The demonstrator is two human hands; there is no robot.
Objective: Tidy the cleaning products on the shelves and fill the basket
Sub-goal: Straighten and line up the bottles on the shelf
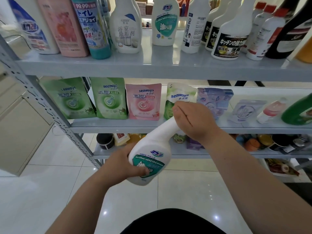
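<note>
The white bottle [152, 149] is in the air in front of the middle shelf [101, 127]. The left hand [121, 164] grips its fat bottom, the right hand [190, 122] its thin neck. Best to tip it upright and set it by its twin [164, 22] (top shelf [152, 68], front edge).

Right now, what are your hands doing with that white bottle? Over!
Left grip holds the white bottle by its body. Right grip wraps its top. Bottle tilted, in front of the shelves. Nothing in the way.
</note>
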